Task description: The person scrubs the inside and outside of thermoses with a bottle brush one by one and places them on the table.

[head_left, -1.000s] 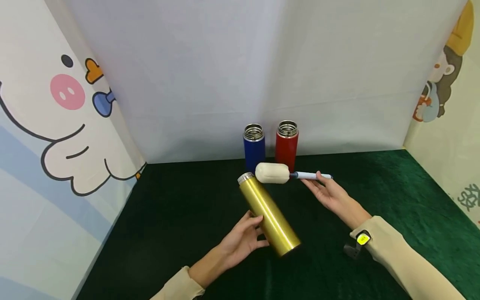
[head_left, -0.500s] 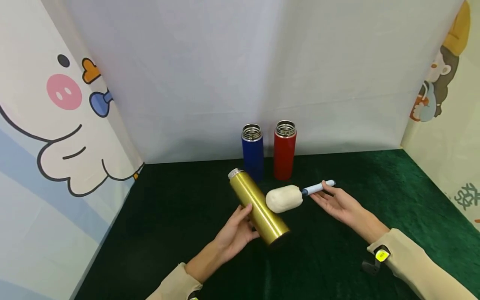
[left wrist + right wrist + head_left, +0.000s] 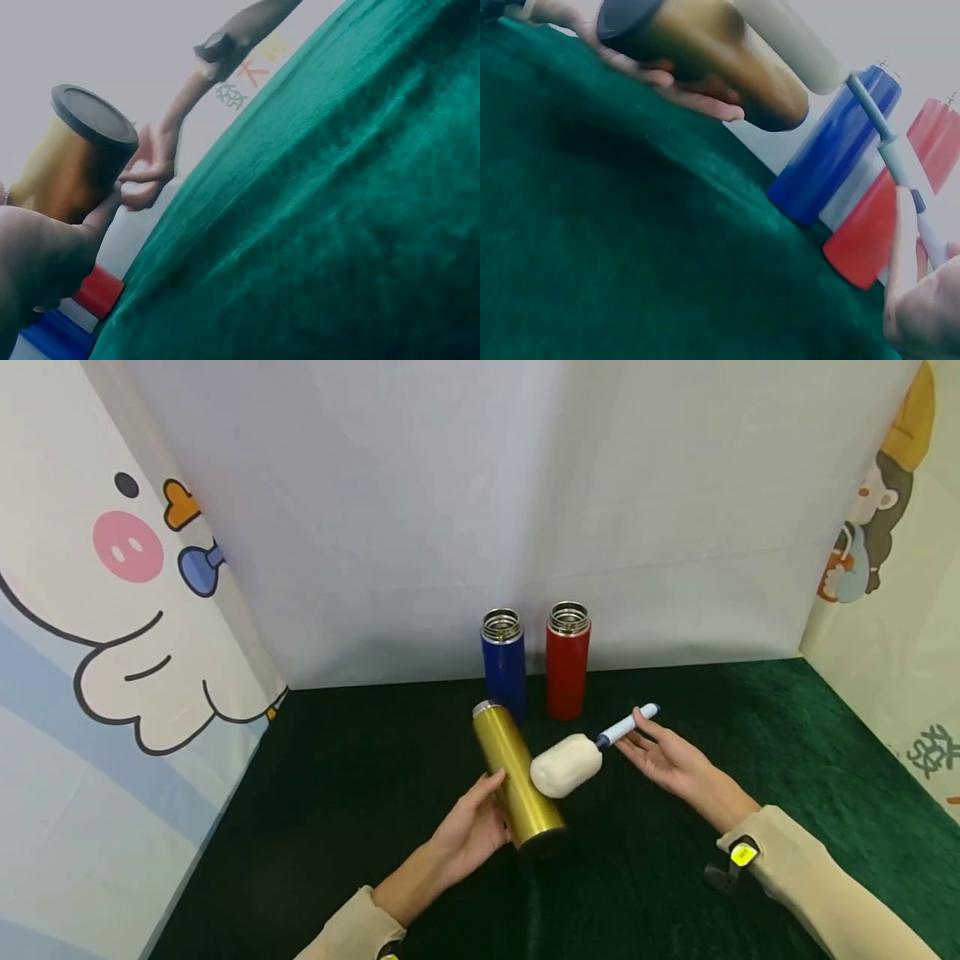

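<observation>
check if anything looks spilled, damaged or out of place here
Nothing stands out: no spill or damage shows. The gold bottle tilts, but the left hand holds it. The blue bottle and red bottle stand upright, uncapped. The right hand holds the brush by its handle.

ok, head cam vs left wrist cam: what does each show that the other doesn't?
Only head: the white brush head, the open mouths of the blue bottle and red bottle, and the pink-snouted wall cartoon.
Only left wrist: the yellow wall character.
Both: the left hand holding the gold bottle, the right hand, the green cloth, and at least part of the blue and red bottles.
</observation>
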A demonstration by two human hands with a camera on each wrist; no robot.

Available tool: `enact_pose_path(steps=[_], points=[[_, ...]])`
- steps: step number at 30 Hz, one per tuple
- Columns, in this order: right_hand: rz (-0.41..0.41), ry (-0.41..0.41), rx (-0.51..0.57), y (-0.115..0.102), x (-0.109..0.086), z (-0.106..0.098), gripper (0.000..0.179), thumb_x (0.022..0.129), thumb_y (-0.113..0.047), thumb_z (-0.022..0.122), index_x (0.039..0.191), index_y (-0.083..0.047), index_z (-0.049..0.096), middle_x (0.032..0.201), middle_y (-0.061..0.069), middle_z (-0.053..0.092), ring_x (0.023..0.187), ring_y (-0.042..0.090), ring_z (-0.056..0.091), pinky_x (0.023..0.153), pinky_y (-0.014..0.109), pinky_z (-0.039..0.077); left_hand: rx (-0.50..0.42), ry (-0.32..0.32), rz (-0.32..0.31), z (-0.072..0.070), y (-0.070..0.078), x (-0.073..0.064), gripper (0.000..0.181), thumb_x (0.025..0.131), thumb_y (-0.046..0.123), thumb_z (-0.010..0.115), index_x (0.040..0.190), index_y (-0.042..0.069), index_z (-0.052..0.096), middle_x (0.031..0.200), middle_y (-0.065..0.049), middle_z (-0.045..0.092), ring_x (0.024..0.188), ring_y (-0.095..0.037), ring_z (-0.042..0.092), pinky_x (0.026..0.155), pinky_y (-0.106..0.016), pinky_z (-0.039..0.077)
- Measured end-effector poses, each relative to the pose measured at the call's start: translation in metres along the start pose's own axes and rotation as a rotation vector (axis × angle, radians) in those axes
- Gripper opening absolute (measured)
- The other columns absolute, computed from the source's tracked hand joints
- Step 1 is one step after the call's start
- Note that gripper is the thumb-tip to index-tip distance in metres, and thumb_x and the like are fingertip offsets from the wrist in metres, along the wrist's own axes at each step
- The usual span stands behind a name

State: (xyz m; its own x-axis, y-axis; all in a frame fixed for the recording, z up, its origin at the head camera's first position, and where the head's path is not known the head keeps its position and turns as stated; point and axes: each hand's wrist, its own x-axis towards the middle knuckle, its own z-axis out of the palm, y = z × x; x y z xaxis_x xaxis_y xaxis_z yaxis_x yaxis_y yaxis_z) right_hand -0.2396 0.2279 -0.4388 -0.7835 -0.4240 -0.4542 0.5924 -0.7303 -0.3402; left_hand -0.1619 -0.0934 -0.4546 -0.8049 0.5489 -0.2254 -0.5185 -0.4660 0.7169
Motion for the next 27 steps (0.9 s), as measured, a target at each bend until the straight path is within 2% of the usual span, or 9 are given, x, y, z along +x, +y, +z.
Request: enact_pose_path(steps=[2, 5, 7, 9, 12, 16, 21, 23, 27], points=[[-0.026, -0.005, 0.049, 0.002, 0.007, 0.008, 0.060, 0.103, -0.018, 0.056, 0.147, -0.039, 0.021, 0.139, 0.002, 0.050, 0.122, 0.022, 0.065, 0.113, 0.025, 0.044, 0.033, 0.002, 0.011, 0.003, -0.004, 0.000, 0.051, 0.110, 0.033, 0.042, 0.154, 0.025, 0.018, 0.133, -0.002, 0.050, 0.120, -0.020, 0.055, 0.100, -0.040, 0.049], [-0.088, -0.026, 0.150, 0.004, 0.015, 0.017, 0.073, 0.105, -0.014, 0.049, 0.160, -0.039, 0.008, 0.163, -0.002, 0.029, 0.150, 0.018, 0.039, 0.121, 0.026, 0.032, 0.061, -0.014, 0.004, 0.006, -0.009, 0.001, 0.053, 0.109, 0.029, 0.046, 0.154, 0.025, 0.019, 0.133, -0.004, 0.049, 0.121, -0.021, 0.055, 0.099, -0.041, 0.050], [-0.123, -0.031, 0.201, 0.006, 0.019, 0.021, 0.074, 0.107, -0.014, 0.044, 0.163, -0.035, 0.002, 0.171, -0.004, 0.015, 0.157, 0.012, 0.020, 0.123, 0.027, 0.026, 0.077, -0.023, -0.008, 0.007, -0.010, 0.001, 0.054, 0.109, 0.030, 0.046, 0.155, 0.023, 0.019, 0.133, -0.005, 0.049, 0.121, -0.022, 0.055, 0.099, -0.041, 0.050], [-0.133, -0.015, 0.241, 0.008, 0.019, 0.021, 0.071, 0.108, -0.015, 0.041, 0.163, -0.035, 0.002, 0.172, -0.006, 0.009, 0.158, 0.012, 0.016, 0.124, 0.028, 0.024, 0.093, -0.028, -0.019, 0.007, -0.010, 0.001, 0.057, 0.109, 0.031, 0.046, 0.157, 0.023, 0.018, 0.135, -0.005, 0.050, 0.122, -0.022, 0.055, 0.100, -0.042, 0.050], [-0.112, 0.034, 0.241, 0.010, 0.015, 0.017, 0.067, 0.108, -0.016, 0.043, 0.162, -0.036, 0.009, 0.171, -0.006, 0.014, 0.157, 0.011, 0.020, 0.124, 0.028, 0.026, 0.105, -0.019, -0.020, 0.005, -0.008, 0.000, 0.059, 0.109, 0.033, 0.046, 0.159, 0.024, 0.017, 0.137, -0.005, 0.051, 0.123, -0.023, 0.056, 0.101, -0.043, 0.050], [-0.081, 0.053, 0.161, 0.011, 0.004, 0.009, 0.060, 0.106, -0.015, 0.049, 0.155, -0.035, 0.021, 0.158, -0.002, 0.035, 0.153, 0.012, 0.030, 0.123, 0.028, 0.029, 0.056, -0.018, -0.005, 0.000, -0.002, -0.001, 0.057, 0.109, 0.034, 0.045, 0.157, 0.026, 0.017, 0.140, -0.004, 0.049, 0.125, -0.022, 0.056, 0.102, -0.043, 0.051], [-0.057, 0.028, 0.010, 0.011, -0.010, -0.002, 0.059, 0.105, -0.015, 0.053, 0.151, -0.032, 0.021, 0.136, 0.004, 0.045, 0.115, 0.021, 0.065, 0.121, 0.027, 0.034, 0.002, -0.015, 0.033, -0.004, 0.004, -0.001, 0.045, 0.110, 0.035, 0.042, 0.150, 0.024, 0.023, 0.134, 0.000, 0.052, 0.122, -0.018, 0.058, 0.100, -0.038, 0.053], [-0.075, 0.007, -0.064, 0.011, -0.014, -0.006, 0.059, 0.106, -0.017, 0.052, 0.152, -0.030, 0.019, 0.137, 0.004, 0.044, 0.103, 0.022, 0.069, 0.120, 0.027, 0.036, -0.012, -0.002, 0.045, -0.006, 0.006, -0.003, 0.042, 0.110, 0.033, 0.041, 0.148, 0.023, 0.025, 0.133, 0.000, 0.052, 0.121, -0.017, 0.059, 0.100, -0.038, 0.053], [-0.168, -0.011, -0.269, 0.011, -0.021, -0.016, 0.042, 0.108, -0.024, 0.048, 0.144, -0.024, 0.026, 0.131, -0.001, 0.051, 0.103, 0.012, 0.068, 0.111, 0.025, 0.047, -0.042, 0.022, 0.043, -0.010, 0.011, -0.007, 0.047, 0.110, 0.033, 0.041, 0.151, 0.025, 0.020, 0.137, 0.000, 0.048, 0.124, -0.017, 0.057, 0.103, -0.039, 0.052]])
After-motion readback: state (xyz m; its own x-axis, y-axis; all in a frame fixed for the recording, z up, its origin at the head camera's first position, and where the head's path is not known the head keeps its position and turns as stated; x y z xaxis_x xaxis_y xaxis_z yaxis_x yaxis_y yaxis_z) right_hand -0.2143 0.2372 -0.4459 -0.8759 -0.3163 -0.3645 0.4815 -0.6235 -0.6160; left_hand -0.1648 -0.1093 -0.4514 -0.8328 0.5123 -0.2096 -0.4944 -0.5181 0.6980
